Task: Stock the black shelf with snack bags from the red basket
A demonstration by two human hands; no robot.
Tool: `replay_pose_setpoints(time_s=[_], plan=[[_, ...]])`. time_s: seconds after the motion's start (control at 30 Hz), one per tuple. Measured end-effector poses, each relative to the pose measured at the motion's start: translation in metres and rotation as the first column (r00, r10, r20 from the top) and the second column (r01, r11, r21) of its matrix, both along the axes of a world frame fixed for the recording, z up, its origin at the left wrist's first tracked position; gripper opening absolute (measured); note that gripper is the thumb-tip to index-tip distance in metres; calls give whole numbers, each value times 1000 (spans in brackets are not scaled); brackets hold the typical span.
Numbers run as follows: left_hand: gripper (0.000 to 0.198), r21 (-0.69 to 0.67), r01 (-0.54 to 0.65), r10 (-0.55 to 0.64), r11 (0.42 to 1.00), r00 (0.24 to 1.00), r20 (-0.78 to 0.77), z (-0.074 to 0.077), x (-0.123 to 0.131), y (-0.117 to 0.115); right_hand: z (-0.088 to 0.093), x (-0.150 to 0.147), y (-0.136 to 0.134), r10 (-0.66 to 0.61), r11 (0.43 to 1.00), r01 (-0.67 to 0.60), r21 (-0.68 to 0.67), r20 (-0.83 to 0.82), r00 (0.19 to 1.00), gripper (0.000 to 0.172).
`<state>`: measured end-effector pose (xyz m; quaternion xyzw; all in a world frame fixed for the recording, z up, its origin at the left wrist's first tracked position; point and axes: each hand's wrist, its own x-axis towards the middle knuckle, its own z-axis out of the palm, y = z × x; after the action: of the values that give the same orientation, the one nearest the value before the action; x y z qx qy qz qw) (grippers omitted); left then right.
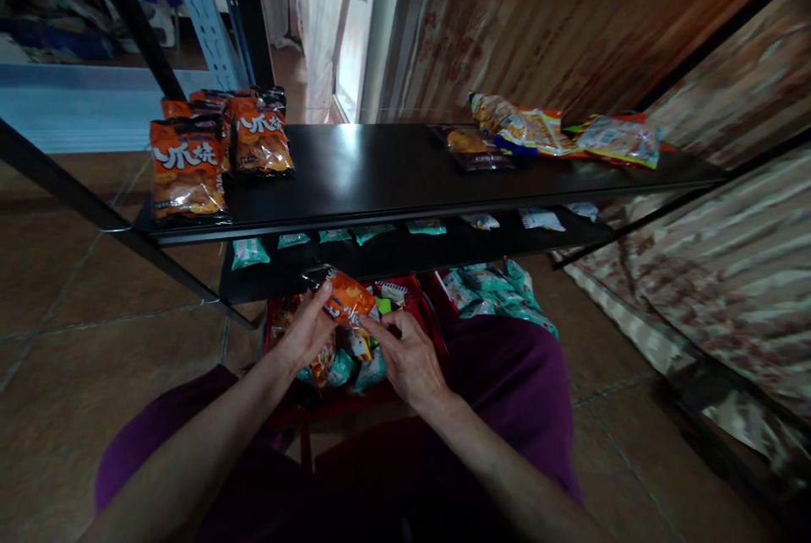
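Between my two hands is an orange snack bag with a black end, tilted over a red basket. My left hand grips its left end with the thumb on top. At its lower right edge, my right hand pinches the bag with bent fingers. Below lies the red basket, holding several mixed snack packets. Similar orange bags stand grouped at the left end of the black upper shelf.
Yellow and brown packets lie on the upper shelf's right half. Small green bags line the lower shelf. A second container of green bags sits by my right knee. Black metal posts frame the rack; curtains hang behind it.
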<state>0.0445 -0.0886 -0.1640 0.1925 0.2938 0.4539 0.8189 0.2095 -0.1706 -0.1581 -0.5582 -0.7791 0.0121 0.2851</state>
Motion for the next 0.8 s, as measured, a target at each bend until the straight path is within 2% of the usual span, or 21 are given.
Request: replay_pose_setpoints(time_s=[0.17,0.37,0.5,0.57,0.63,0.7,0.77,0.8], plan=[[36,-132,-42,46,990,999,24,3,-1,3,-2,-9,-6,43,999,-42,-8,42,998,54],[30,-229,-71,84,971,995,48,4,-4,6,-7,-21,-16,98,991,-92,-101,48,994,56],[28,-227,-86,97,970,994,41,5,-7,9,-3,-20,-22,214,957,-214,-193,-23,977,54],[28,-230,-91,102,969,994,36,6,-9,11,1,-17,-23,261,941,-277,-195,-104,960,52],[28,-239,-74,85,968,996,35,6,-10,11,2,-12,-22,192,964,-224,-144,-209,959,47],[26,-250,-53,65,967,997,39,7,-9,10,2,-7,-16,2,989,-53,-137,-348,937,42],[23,-261,-44,57,964,997,45,7,-8,8,1,-2,-8,-210,961,76,-266,-520,828,42],[22,-266,-39,55,963,997,51,7,-7,7,0,0,-4,-312,920,78,-383,-599,738,43]])
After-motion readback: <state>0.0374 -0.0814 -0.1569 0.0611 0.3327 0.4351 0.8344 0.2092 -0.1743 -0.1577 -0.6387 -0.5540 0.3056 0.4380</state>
